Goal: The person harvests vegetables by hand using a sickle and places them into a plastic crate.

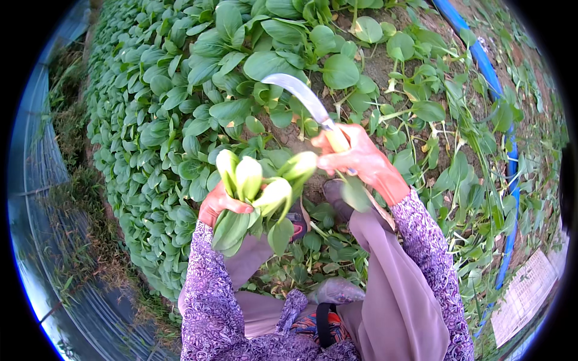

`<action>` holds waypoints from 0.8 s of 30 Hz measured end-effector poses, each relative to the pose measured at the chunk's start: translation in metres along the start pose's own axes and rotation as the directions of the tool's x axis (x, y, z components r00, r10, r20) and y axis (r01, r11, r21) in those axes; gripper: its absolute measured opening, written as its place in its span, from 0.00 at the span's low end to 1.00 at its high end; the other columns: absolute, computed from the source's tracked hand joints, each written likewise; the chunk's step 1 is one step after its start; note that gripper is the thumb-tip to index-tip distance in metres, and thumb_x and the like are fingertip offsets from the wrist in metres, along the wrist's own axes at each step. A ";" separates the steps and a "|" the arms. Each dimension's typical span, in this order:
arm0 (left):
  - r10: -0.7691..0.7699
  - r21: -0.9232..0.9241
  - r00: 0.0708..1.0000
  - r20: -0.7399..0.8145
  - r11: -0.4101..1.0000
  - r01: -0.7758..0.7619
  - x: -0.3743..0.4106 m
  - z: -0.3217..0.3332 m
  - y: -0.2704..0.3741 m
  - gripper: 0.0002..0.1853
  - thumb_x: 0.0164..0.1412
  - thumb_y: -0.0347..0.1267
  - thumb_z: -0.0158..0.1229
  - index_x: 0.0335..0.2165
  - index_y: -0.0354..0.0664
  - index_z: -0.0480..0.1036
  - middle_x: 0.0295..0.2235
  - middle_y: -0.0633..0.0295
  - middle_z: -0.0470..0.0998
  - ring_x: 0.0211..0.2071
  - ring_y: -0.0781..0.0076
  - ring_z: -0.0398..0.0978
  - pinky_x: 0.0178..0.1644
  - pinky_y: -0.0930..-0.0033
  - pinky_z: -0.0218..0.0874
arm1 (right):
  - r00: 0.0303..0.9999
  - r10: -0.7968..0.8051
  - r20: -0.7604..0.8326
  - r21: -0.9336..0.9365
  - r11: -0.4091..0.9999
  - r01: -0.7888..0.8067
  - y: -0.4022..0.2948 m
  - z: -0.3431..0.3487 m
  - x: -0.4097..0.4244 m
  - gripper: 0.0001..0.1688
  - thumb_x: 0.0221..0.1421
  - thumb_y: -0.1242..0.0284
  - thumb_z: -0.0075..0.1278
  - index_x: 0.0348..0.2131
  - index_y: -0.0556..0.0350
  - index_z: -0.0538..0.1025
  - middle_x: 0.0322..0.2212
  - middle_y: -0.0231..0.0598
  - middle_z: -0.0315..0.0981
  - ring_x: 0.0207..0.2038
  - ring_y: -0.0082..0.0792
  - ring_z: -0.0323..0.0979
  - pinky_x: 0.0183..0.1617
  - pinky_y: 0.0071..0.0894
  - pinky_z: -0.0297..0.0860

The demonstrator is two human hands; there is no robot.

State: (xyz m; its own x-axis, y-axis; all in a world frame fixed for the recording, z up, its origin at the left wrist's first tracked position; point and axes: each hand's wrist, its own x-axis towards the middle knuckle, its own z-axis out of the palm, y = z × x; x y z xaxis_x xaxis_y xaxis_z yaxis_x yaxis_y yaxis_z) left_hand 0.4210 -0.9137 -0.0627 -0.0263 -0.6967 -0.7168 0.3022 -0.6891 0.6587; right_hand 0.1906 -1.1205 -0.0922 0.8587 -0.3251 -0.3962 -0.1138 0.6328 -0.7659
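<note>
My left hand (223, 205) grips a bunch of several pak choi heads (248, 178), their pale stem bases turned up and their green leaves hanging below the fingers. My right hand (363, 158) is closed around the light-coloured handle of a sickle (307, 94). Its curved steel blade points up and to the left, over the standing plants. A single loose leaf (356, 194) hangs just under my right hand; whether the fingers hold it I cannot tell. Beside the bunch, one head's pale base reaches close to my right fingertips.
Dense growing pak choi (158, 117) fills the bed ahead and left. Trimmed leaves and weeds cover the soil on the right, crossed by a blue hose (490, 76). Plastic sheeting (36, 158) borders the left; a pale slatted crate (524, 298) sits lower right. A clear plastic bag (336, 291) lies between my legs.
</note>
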 end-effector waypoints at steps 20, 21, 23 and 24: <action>0.070 -0.317 0.995 0.072 0.947 -0.044 0.052 0.099 -0.010 0.44 0.28 0.22 0.62 0.52 0.37 0.58 0.45 0.59 0.68 0.49 0.66 0.63 0.57 0.67 0.48 | 0.775 -0.370 -0.513 -0.215 0.929 0.302 0.010 -0.008 -0.036 0.41 0.31 0.74 0.65 0.46 0.70 0.64 0.39 0.41 0.69 0.41 0.28 0.68 0.48 0.27 0.64; 0.074 -0.373 0.995 0.067 0.927 -0.044 0.052 0.097 -0.013 0.45 0.29 0.22 0.62 0.52 0.38 0.57 0.47 0.58 0.67 0.50 0.66 0.63 0.57 0.67 0.47 | 0.730 -0.435 -0.527 -0.310 0.898 0.312 0.012 -0.016 -0.031 0.41 0.30 0.74 0.65 0.46 0.69 0.65 0.37 0.41 0.70 0.39 0.28 0.69 0.46 0.27 0.65; 0.167 -0.454 0.986 0.024 0.880 -0.138 0.060 0.081 -0.028 0.47 0.28 0.23 0.62 0.54 0.38 0.55 0.49 0.55 0.64 0.51 0.63 0.62 0.57 0.65 0.48 | 0.689 -0.487 -0.537 -0.431 0.860 0.273 -0.016 -0.020 -0.031 0.40 0.31 0.75 0.65 0.46 0.69 0.65 0.36 0.40 0.70 0.36 0.26 0.70 0.44 0.26 0.67; 0.182 -0.489 0.983 -0.013 0.856 -0.165 0.061 0.077 -0.027 0.47 0.29 0.24 0.61 0.54 0.37 0.54 0.50 0.52 0.63 0.51 0.61 0.62 0.57 0.63 0.49 | 0.638 -0.571 -0.517 -0.495 0.807 0.321 -0.030 -0.026 -0.030 0.40 0.31 0.75 0.65 0.46 0.68 0.66 0.36 0.39 0.71 0.36 0.25 0.70 0.42 0.25 0.67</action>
State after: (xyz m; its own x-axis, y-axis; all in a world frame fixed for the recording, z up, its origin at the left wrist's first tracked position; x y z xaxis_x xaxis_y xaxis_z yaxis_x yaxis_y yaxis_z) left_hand 0.3377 -0.9528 -0.1065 0.0414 -0.8079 -0.5878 0.7293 -0.3777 0.5705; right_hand 0.1551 -1.1477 -0.0700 0.3539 -0.9321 -0.0773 -0.0640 0.0584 -0.9962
